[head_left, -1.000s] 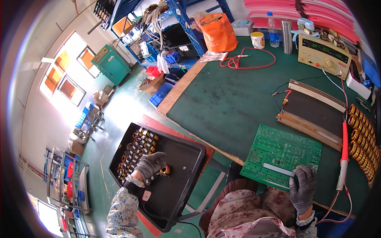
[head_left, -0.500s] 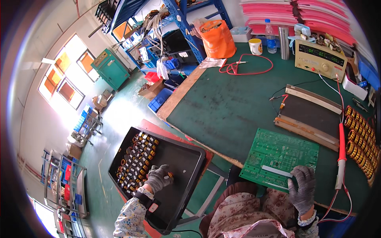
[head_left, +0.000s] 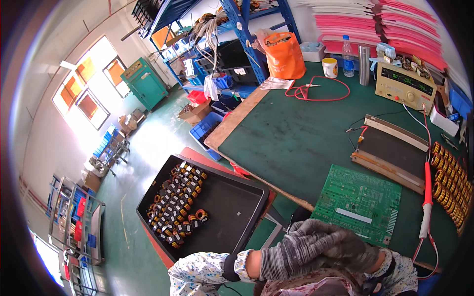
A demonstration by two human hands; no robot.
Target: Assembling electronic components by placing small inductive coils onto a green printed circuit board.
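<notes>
My left hand point(head_left: 294, 251) and my right hand point(head_left: 353, 249), both in grey knitted gloves, meet in front of my body at the near edge of the table. They press together with fingers overlapping, and whatever may lie between them is hidden. Just beyond them a green circuit board point(head_left: 358, 200) with a white strip point(head_left: 354, 215) lies on the table. To the left stands a black tray point(head_left: 232, 207), its left part filled with rows of wire-wound toroid coils point(head_left: 175, 200). One coil point(head_left: 201, 215) sits at the right edge of that group.
A framed dark panel point(head_left: 390, 150) lies beyond the board, with a red-handled probe point(head_left: 427, 185) beside it. More toroid coils point(head_left: 449, 182) line the right. At the back are a power supply point(head_left: 405, 86), steel flask point(head_left: 364, 65), bottle point(head_left: 348, 59), mug point(head_left: 330, 67) and orange bag point(head_left: 285, 56).
My left hand has left the coil in the tray and moved right to meet my right hand. My right hand has come off the board's near edge. The view has shifted slightly.
</notes>
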